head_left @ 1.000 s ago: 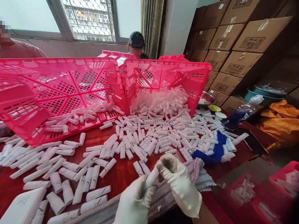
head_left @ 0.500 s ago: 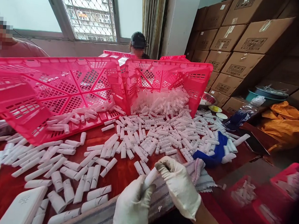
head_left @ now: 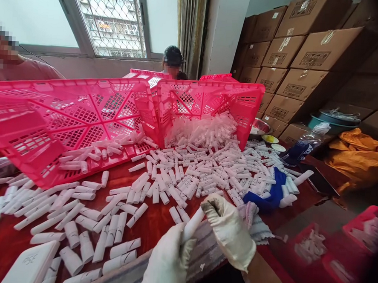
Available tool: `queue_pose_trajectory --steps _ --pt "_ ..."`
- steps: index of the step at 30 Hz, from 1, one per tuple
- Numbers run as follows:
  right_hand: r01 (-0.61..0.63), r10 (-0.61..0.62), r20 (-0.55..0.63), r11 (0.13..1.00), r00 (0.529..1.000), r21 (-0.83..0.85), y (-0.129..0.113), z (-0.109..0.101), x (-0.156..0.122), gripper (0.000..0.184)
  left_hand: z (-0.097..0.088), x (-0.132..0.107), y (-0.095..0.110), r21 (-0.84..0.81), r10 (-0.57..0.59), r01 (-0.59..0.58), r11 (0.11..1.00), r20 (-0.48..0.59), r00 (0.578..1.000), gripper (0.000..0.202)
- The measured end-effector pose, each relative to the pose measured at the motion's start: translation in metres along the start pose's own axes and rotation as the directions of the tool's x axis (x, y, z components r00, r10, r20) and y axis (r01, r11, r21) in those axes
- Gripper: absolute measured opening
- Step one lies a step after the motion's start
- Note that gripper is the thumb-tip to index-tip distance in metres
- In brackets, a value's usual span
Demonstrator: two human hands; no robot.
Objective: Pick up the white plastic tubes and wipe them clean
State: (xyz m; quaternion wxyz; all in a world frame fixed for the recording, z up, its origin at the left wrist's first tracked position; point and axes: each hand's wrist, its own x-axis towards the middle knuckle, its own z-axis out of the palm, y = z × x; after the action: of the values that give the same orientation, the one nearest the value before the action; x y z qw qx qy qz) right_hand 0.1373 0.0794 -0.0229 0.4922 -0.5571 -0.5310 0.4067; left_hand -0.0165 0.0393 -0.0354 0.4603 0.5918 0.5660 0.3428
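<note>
My left hand [head_left: 167, 257], in a white glove, is closed around a white tube [head_left: 193, 223] that tilts up to the right. At the tube's upper end, the gloved fingers of my right hand [head_left: 227, 227] are pinched together; the fingertips are soiled grey and partly hide that end. Beneath both hands lies a striped grey cloth [head_left: 203, 249] along the table's near edge. Many similar white tubes [head_left: 186, 184], several with dark curved marks, are strewn over the red table [head_left: 152, 224] in front of me.
Two pink crates [head_left: 90, 122] [head_left: 211, 89] lie tipped toward me, spilling tubes. A blue cloth [head_left: 270, 195], a bottle of dark liquid [head_left: 304, 144] and a phone [head_left: 319, 179] are at right. A white power bank [head_left: 29, 264] sits near left. Cartons [head_left: 310, 87] are stacked behind; two people sit beyond the crates.
The view has shifted slightly. My right hand's fingers are curled a little more at the tube's end, and the tube stands slightly further up in my left hand.
</note>
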Motion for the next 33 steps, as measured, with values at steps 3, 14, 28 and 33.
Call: queue_pose_trajectory --steps 3,14,28,33 --pt "0.016 -0.017 0.007 0.999 1.000 0.037 -0.002 0.000 -0.001 0.025 -0.001 -0.003 0.000 -0.338 -0.086 0.147 0.930 0.190 0.978 0.035" --pt "0.000 -0.040 0.198 0.980 0.979 0.201 -0.001 -0.007 -0.007 0.036 0.001 -0.005 0.000 -0.692 -0.024 0.473 0.545 0.551 0.834 0.044" --pt "-0.040 0.029 0.076 0.990 0.997 0.139 -0.004 -0.001 -0.008 0.034 0.025 -0.004 -0.019 -0.024 -0.053 0.053 0.998 -0.015 0.998 0.046" --pt "-0.082 0.074 0.116 0.995 0.990 0.062 -0.015 0.000 -0.008 0.034 0.023 -0.004 -0.020 0.028 -0.018 0.019 0.999 -0.036 0.999 0.046"
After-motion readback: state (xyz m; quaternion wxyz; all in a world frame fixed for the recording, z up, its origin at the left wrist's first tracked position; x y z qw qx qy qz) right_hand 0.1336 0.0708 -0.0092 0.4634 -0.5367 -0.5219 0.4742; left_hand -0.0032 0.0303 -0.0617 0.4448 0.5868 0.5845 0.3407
